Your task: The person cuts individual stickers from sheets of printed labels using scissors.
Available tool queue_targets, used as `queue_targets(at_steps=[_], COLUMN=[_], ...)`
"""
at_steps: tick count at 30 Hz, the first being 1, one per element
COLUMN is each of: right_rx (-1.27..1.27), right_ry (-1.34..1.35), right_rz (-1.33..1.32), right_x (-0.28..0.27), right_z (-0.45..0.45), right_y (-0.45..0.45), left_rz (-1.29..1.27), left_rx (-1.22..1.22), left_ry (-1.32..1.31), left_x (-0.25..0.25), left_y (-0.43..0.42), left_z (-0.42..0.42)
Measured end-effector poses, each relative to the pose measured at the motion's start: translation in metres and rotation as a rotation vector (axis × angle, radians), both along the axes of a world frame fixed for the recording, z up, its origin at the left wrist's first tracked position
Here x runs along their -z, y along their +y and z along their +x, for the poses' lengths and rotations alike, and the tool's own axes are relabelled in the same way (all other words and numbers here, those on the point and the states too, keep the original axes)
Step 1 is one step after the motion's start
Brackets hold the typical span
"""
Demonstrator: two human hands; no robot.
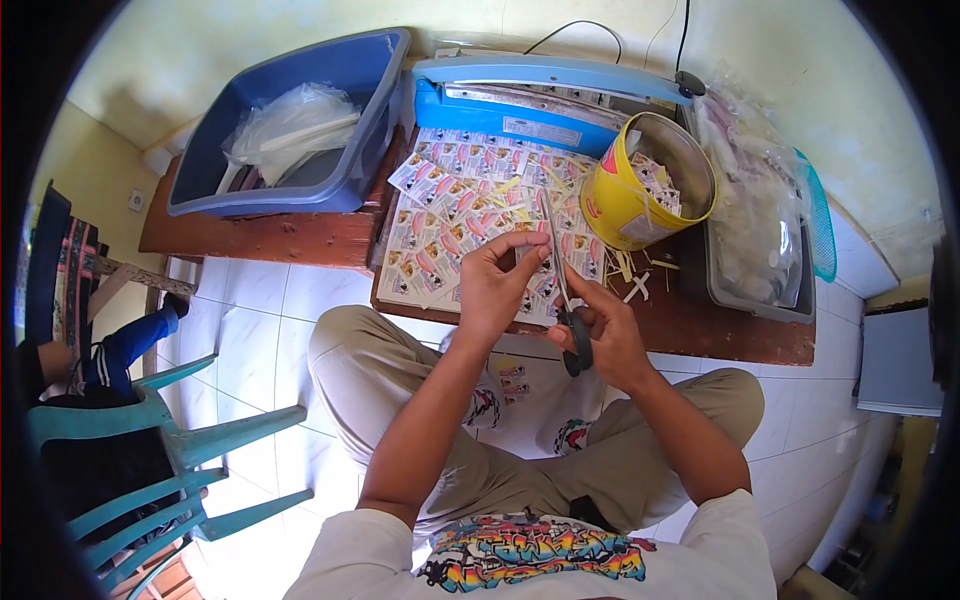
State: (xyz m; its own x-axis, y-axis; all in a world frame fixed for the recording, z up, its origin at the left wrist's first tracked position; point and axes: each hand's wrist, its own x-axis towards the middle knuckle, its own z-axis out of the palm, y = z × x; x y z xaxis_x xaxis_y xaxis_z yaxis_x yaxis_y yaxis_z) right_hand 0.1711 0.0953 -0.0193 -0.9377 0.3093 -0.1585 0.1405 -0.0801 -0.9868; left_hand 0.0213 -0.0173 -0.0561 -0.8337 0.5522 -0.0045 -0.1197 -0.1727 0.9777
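My right hand (609, 331) holds black-handled scissors (577, 343), their long blades pointing away from me over the low table. Close to the blades on the left, my left hand (505, 277) pinches with thumb and index finger; what lies between the fingertips is too small to make out. Beneath both hands, printed label sheets (430, 245) cover part of the wooden table. Small pale strips (628, 275) are scattered beside the yellow bucket (620, 205), which holds cut labels.
A blue sealer (500, 118) stands behind the sheets. At the left sits a blue tub (270, 200) with plastic bags; at the right, a grey tray (765, 311) full of plastic packs. Green plastic chairs (240, 436) and another person's leg (135, 345) are at the far left.
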Motion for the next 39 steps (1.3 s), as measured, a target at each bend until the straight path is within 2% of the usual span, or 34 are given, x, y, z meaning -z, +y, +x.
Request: queue_targets(at_steps=[9, 11, 19, 39], right_rx=[0.014, 0.014, -0.037, -0.007], right_ry=[0.002, -0.004, 0.022, 0.069], right_rz=[0.011, 0.008, 0.203, 0.09], right_x=[0.0031, 0.0051, 0.0067, 0.0026], right_z=[0.0003, 0.0006, 0.0001, -0.0007], right_y=[0.0003, 0.0018, 0.005, -0.0008], left_rz=[-0.047, -0.133, -0.027, -0.058], left_rx=[0.036, 0.042, 0.014, 0.044], left_ry=[-0.04, -0.043, -0.041, -0.063], left_x=[-0.0069, -0.0085, -0.0048, -0.008], left_y=[-0.0035, -0.0048, -0.0021, -0.0029], left_z=[0.0014, 0.0011, 0.0023, 0.0])
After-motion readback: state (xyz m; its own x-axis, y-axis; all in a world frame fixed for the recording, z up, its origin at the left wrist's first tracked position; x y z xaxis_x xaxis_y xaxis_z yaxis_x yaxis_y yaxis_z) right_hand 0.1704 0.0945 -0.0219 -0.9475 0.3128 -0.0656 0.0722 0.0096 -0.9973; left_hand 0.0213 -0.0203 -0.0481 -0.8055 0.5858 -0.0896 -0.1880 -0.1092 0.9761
